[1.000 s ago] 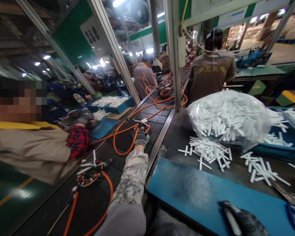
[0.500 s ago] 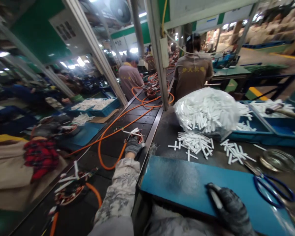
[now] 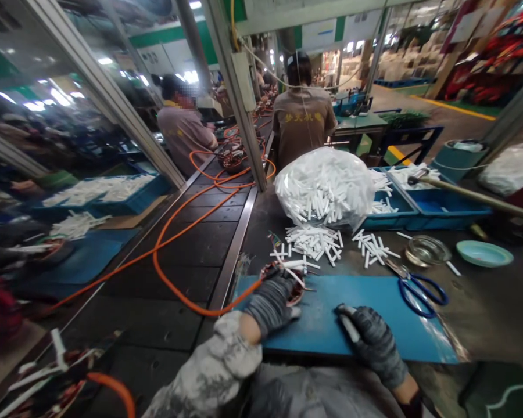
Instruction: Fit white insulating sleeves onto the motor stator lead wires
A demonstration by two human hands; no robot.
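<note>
My left hand [image 3: 271, 305], in a grey striped glove, grips a round copper-wound coil [image 3: 295, 293] with white sleeves and thin wires, over the left part of a blue mat [image 3: 322, 313]. An orange tube [image 3: 178, 296] runs from the coil back across the conveyor. On the mat's right part, my right hand [image 3: 372, 342], gloved too, is closed round a white tube-like piece [image 3: 349, 326]. White sleeves [image 3: 316, 242] lie in a loose pile just beyond the mat. Scissors with blue handles [image 3: 422, 293] rest at the mat's right edge.
A clear bag of white sleeves [image 3: 326, 186] stands behind the pile, beside blue bins [image 3: 453, 219]. A glass dish [image 3: 427, 251] and a pale green dish [image 3: 483, 253] are at right. Another wired coil [image 3: 65, 377] sits on the conveyor [image 3: 157, 313]. Two people work farther back.
My left hand has brought the coil from the conveyor rightward onto the blue mat, its orange tube trailing. My right hand still holds the white piece. The head view has turned right.
</note>
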